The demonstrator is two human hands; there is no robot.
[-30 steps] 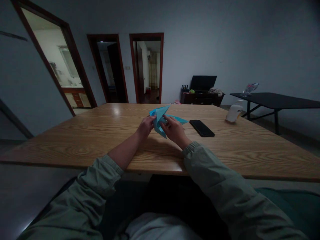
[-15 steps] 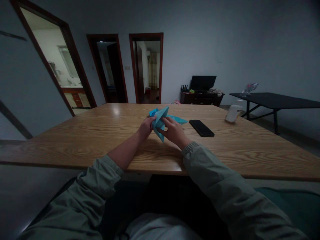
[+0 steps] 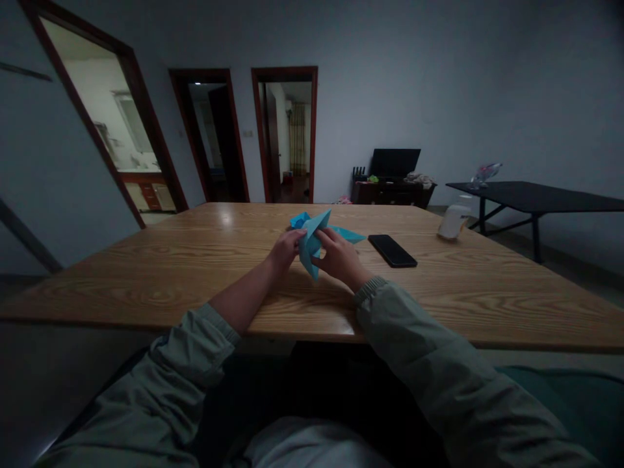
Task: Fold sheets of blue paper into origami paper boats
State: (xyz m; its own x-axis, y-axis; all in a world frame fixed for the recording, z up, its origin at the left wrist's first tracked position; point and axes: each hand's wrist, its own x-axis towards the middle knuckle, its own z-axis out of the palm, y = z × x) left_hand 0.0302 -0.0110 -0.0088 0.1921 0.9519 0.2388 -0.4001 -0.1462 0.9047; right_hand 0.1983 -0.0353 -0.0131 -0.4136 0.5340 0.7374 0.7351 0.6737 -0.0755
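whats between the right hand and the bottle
In the head view, the phone lies there on the table; nearer the right hand, a blue paper tip also points toward the bottle side.

The paper [image 3: 307, 252] is light blue. The surface [image 3: 234, 260] is tan with darker wavy grain, the phone [image 3: 392, 251] black, the sleeves [image 3: 419, 344] grey-green.
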